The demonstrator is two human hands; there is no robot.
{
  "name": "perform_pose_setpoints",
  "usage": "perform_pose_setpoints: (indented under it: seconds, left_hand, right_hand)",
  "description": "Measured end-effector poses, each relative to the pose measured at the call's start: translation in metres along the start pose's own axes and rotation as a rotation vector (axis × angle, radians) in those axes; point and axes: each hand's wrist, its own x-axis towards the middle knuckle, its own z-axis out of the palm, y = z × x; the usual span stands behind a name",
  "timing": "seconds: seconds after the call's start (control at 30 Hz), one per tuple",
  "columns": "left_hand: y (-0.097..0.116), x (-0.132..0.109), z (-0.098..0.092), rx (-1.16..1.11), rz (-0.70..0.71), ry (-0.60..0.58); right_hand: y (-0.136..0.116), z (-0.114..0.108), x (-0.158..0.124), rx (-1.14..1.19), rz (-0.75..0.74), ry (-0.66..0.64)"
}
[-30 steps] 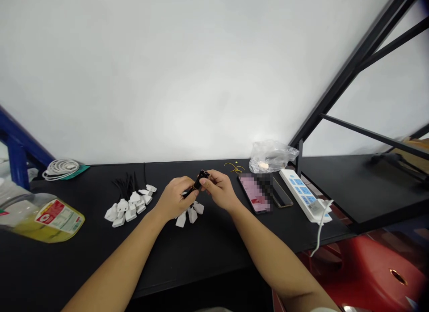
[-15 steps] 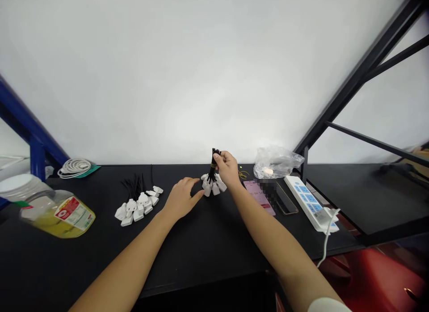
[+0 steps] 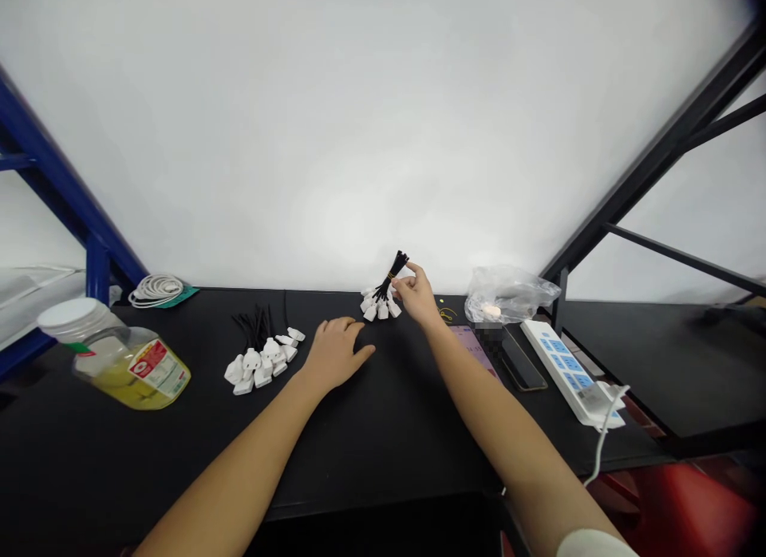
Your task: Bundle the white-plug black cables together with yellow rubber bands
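Note:
A bundle of white plugs with short black cables (image 3: 381,308) stands by the wall, plugs down on the black table, its cables tied with a thin yellow band and tilted to the right. My right hand (image 3: 417,298) holds it loosely by the cables, thumb near the band and index finger at the cable ends. My left hand (image 3: 336,351) is open, palm down over the table, fingers spread and nothing in it. To its left lies a loose pile of white plugs with black cables (image 3: 263,361).
A jar with yellow contents (image 3: 135,373) and a coiled white cable (image 3: 156,289) are on the left. On the right lie yellow ties (image 3: 446,314), a clear plastic bag (image 3: 515,294), a pink-screened phone (image 3: 470,340), a dark phone (image 3: 520,361) and a power strip (image 3: 568,371).
My right hand has moved the bundle back toward the wall and tilted its cables rightward. My left hand has drawn away from the bundle. The camera view has shifted slightly.

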Motion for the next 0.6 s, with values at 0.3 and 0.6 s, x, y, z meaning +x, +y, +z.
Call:
perform_pose_setpoints:
  seconds: [0.3,0.6]
  left_hand:
    - [-0.065,-0.002,-0.077,0.248,-0.508,0.022]
    - [-0.092,0.0,-0.06,0.185,-0.616,-0.232]
  right_hand:
    - [-0.015,-0.103,-0.034,-0.798,0.161,-0.088]
    - [0.0,-0.108,-0.043,-1.23,0.35,-0.284]
